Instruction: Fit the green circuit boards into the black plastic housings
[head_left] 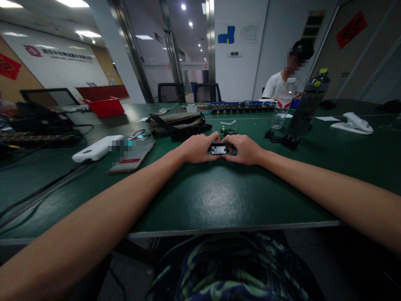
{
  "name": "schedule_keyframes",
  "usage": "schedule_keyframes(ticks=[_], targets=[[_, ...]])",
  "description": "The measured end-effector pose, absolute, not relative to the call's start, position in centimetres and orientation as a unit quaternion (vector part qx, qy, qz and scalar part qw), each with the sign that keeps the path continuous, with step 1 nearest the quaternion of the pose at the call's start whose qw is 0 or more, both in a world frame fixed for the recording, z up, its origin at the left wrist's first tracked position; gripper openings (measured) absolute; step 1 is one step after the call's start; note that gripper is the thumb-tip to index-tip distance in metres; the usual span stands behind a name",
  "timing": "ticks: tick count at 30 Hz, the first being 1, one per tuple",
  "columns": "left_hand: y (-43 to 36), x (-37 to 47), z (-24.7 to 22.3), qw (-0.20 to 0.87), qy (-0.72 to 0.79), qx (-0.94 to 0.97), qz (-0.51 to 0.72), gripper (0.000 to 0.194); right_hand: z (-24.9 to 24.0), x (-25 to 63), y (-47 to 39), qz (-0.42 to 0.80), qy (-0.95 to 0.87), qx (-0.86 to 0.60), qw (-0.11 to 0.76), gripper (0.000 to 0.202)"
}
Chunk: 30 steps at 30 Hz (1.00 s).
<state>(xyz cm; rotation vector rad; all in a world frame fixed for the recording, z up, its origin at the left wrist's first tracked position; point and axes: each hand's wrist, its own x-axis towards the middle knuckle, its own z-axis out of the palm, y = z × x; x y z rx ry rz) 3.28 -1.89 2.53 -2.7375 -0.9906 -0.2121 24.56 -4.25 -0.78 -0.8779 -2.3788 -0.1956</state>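
Note:
Between my two hands, just above the green tabletop (pixel 203 188), is a small black rectangular module with a silvery face (pixel 219 149). My left hand (pixel 199 148) is closed on its left side, thumb and fingers gripping the edge. My right hand (pixel 246 149) pinches the same piece from the right, fingers curled. What exactly the module is I cannot make out. Right behind my hands lie some green circuit boards (pixel 230 131), partly covered by my fingers.
To the left lie a phone (pixel 134 156), a white power bank (pixel 97 148) with cables, and a grey bag (pixel 175 123). On the right stand a water bottle (pixel 282 110), a dark tall bottle (pixel 307 108) and a white holder (pixel 352 124). A person (pixel 278 83) sits across the table.

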Motion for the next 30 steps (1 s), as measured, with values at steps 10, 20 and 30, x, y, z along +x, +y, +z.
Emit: schedule_keyframes(ticks=[10,20,30], targets=[[-1.87,3.29,2.48,0.116,-0.338,-0.931,-0.068,0.049,-0.81,24.56,-4.22,-0.077,-0.894,-0.329,0.293,0.026],[-1.83,3.25,2.44,0.119,-0.339,-0.931,-0.067,0.049,-0.82,24.59,-4.17,-0.077,-0.894,-0.329,0.293,0.026],[-2.03,3.37,2.60,0.119,-0.342,-0.930,-0.062,0.048,-0.87,24.62,-4.15,-0.074,-0.895,-0.328,0.292,0.026]])
